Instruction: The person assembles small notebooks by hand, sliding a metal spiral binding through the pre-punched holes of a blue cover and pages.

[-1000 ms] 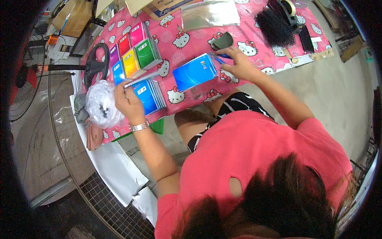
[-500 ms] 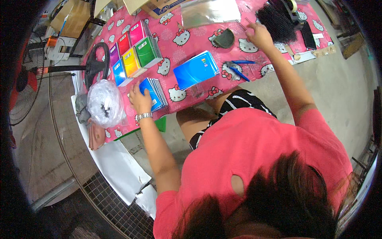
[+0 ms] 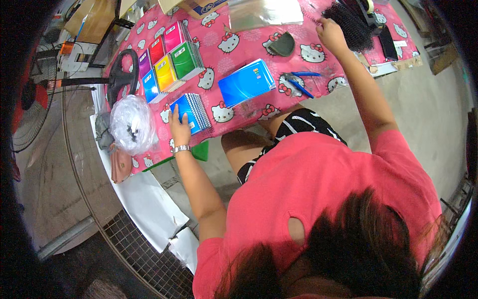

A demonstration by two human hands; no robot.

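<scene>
My left hand (image 3: pixel 179 128), with a watch on its wrist, lies flat on a stack of blue spiral notebooks (image 3: pixel 195 110) near the front edge of the table with the pink patterned cloth (image 3: pixel 224 47). My right hand (image 3: pixel 329 33) reaches far across the table. Its curled fingers touch the edge of a black bristly pile (image 3: pixel 354 26), and what they hold, if anything, is hidden. A second blue notebook stack (image 3: pixel 246 82) lies between the hands, with blue pens (image 3: pixel 300 82) beside it.
Notebooks in purple, red, yellow, green and pink (image 3: pixel 169 60) stand in a row at the left. A clear plastic bag (image 3: pixel 132 124) sits at the left end. A dark pouch (image 3: pixel 282 44), clear sleeves (image 3: pixel 266 12) and a black fan (image 3: pixel 119 74) lie nearby.
My right hand left the blue pens and moved up and right to the black bristly pile. My left hand shifted from beside the plastic bag onto the blue spiral notebooks.
</scene>
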